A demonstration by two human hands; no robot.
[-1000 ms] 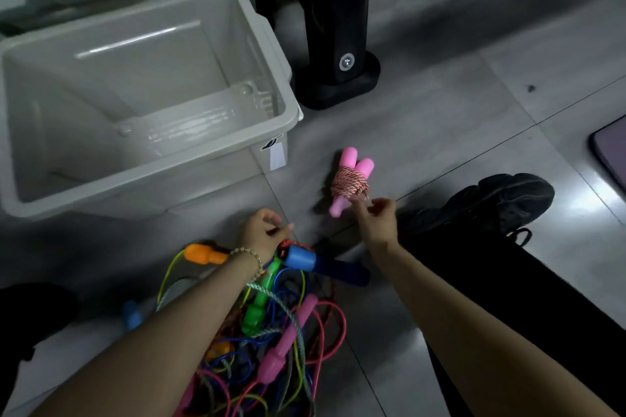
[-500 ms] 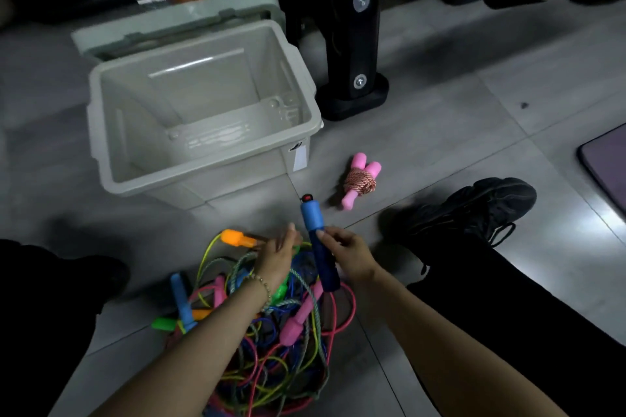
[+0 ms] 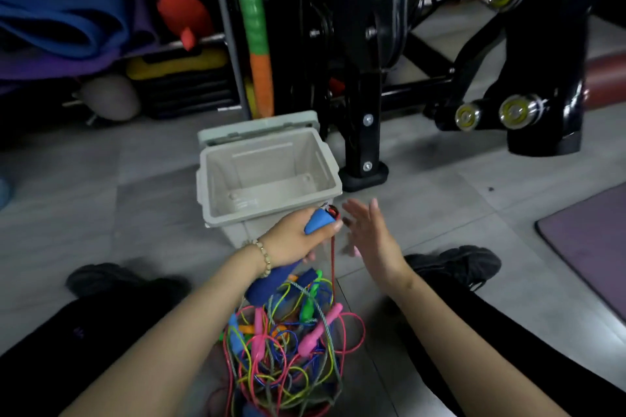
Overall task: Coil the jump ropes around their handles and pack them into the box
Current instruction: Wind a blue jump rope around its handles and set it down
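Blue handle (image 3: 320, 221) passed to left hand (image 3: 298, 240), gripped by box (image 3: 257, 210) rim; right hand (image 3: 369, 237) spread, empty.

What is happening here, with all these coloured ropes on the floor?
A person is sorting jump ropes. The left hand grips a blue handle, and its red cord hangs down toward the tangled pile of ropes. The right hand is open beside it, holding nothing. The grey box behind the hands has nothing in it yet.
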